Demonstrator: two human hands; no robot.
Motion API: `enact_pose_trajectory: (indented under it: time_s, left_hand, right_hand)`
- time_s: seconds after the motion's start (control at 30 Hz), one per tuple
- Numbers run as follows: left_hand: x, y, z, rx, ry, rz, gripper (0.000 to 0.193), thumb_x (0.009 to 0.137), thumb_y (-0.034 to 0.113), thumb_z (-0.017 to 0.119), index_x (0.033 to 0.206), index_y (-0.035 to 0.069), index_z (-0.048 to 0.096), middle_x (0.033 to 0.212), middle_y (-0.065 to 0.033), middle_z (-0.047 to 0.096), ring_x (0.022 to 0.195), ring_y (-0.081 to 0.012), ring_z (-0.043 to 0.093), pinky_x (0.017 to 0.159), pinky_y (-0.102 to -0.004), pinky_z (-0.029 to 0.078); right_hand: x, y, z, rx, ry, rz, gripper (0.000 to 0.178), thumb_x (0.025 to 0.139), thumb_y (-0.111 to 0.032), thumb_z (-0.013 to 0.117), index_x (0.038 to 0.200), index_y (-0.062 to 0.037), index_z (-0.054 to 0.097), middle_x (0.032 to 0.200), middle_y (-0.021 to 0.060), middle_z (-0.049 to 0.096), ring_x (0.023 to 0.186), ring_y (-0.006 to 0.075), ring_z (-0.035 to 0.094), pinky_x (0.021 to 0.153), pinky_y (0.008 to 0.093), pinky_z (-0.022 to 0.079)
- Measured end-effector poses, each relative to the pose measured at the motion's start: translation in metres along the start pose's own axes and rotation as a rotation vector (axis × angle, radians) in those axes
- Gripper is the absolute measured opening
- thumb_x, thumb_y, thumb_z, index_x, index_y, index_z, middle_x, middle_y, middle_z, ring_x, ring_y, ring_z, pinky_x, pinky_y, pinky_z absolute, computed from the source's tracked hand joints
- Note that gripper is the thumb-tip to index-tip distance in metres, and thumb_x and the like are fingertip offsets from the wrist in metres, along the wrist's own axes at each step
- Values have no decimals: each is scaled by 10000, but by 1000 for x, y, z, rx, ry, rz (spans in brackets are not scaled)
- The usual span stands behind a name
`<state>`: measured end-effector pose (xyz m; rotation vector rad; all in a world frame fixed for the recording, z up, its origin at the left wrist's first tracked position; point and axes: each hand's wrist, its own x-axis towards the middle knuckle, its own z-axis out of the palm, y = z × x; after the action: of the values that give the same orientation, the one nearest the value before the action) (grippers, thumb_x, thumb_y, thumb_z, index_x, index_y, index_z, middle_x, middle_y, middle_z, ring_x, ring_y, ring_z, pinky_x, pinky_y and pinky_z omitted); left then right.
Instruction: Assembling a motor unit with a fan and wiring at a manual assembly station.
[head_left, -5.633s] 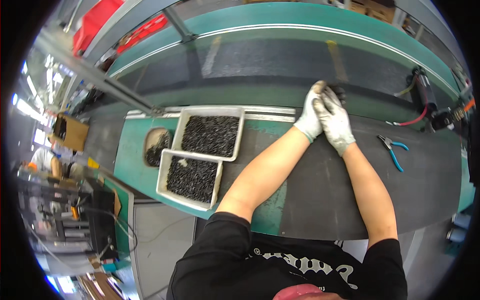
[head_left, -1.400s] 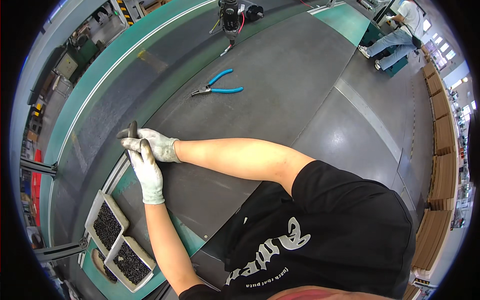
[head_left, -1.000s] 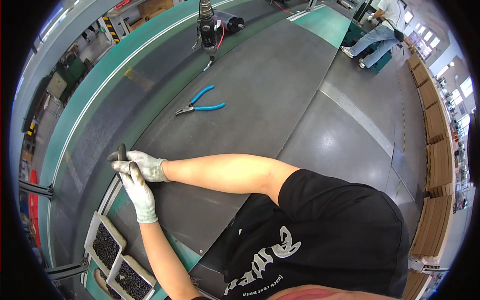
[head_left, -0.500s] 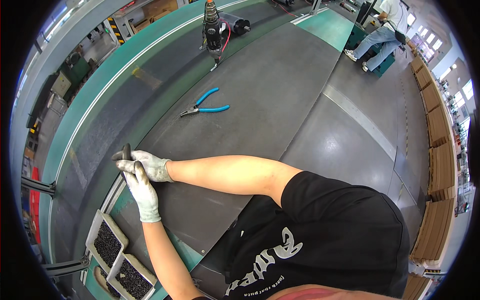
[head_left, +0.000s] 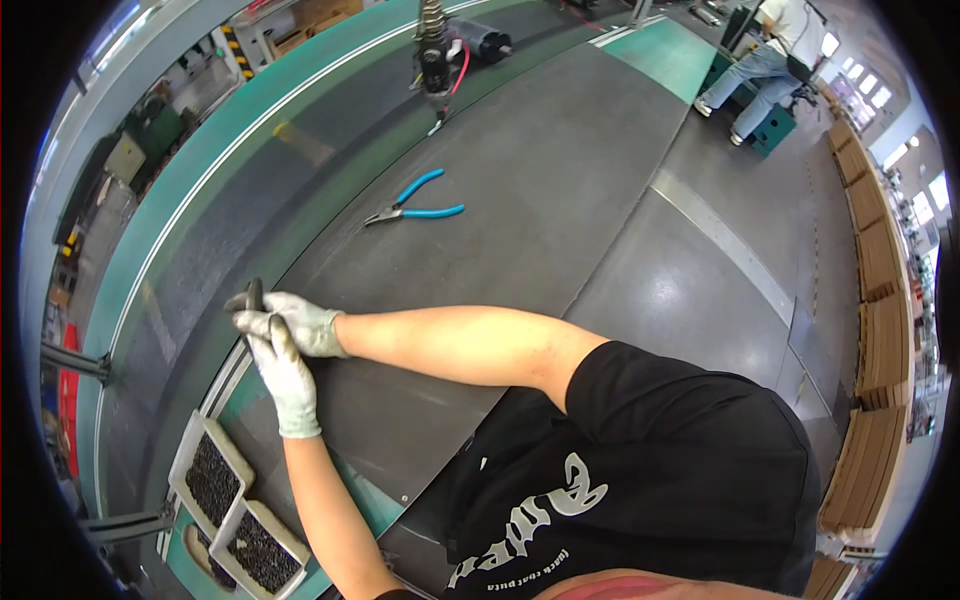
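Observation:
My left hand (head_left: 288, 385) and my right hand (head_left: 308, 325) meet above the inner edge of the curved belt, both in whitish gloves with dark-stained fingers. Their fingers are bent and pressed together. A dark upright shape shows among the fingertips, but whether it is a small part or a blackened glove finger I cannot make out. Pliers with blue handles (head_left: 415, 203) lie spread on the dark grey worktop (head_left: 520, 170), beyond my hands. Two pale trays, a left tray (head_left: 180, 470) and a right tray (head_left: 290, 540), hold many small black pieces close to my left forearm.
A dark power screwdriver (head_left: 434, 70) hangs at the far edge beside a black cylinder (head_left: 485, 42). The curved conveyor (head_left: 190, 270) runs along the left. At the far right a person (head_left: 775, 75) stands by a green box; stacks of brown cardboard (head_left: 872, 450) line the right.
The whole view has shifted slightly. My hands stay together in nearly the same place, with only a small change at the fingers. The pliers lie where they were.

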<state>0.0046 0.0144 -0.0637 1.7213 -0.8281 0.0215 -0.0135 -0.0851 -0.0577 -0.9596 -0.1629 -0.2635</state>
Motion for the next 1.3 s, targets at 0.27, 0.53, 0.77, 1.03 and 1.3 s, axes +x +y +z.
enact_pose_trajectory:
  time_s: [0.27,0.53,0.77,1.03,1.3]
  left_hand:
    - [1,14,11,116,-12,52,510,973,314,528,1391,22,509,1360,-226,529,1296,-372,474,1119,-431,343]
    - [-2,39,0,-8,55,51,562,964,337,586,1407,8,481,1372,-191,545,1282,-292,520,1081,-364,391]
    - [-5,27,-6,177,118,136,517,976,353,571,1372,25,513,1323,-201,551,1238,-328,532,1073,-417,398]
    - [-1,-16,7,328,201,407,557,983,296,572,1424,-20,449,1417,-250,491,1335,-359,468,1118,-385,355]
    - [-4,30,-4,132,78,16,543,984,304,573,1416,-7,466,1401,-235,507,1330,-350,475,1114,-387,362]
  right_hand:
    - [22,31,-47,920,-363,259,160,1006,-136,481,1039,-5,568,853,43,602,716,110,600,647,226,542]
    - [-4,-10,4,-288,70,103,439,1032,-345,499,1365,-66,560,1257,73,601,1173,161,551,1000,297,449]
    - [-6,-12,13,-188,96,192,401,1024,-310,537,1332,-56,573,1195,75,620,1128,163,562,965,295,457]
    - [13,13,-10,-130,-20,66,380,1026,-266,554,1349,-67,545,1156,27,598,1085,120,544,937,270,451]
    - [12,11,-15,-157,-26,88,400,1031,-269,550,1371,-57,529,1192,37,598,1086,120,537,954,268,439]
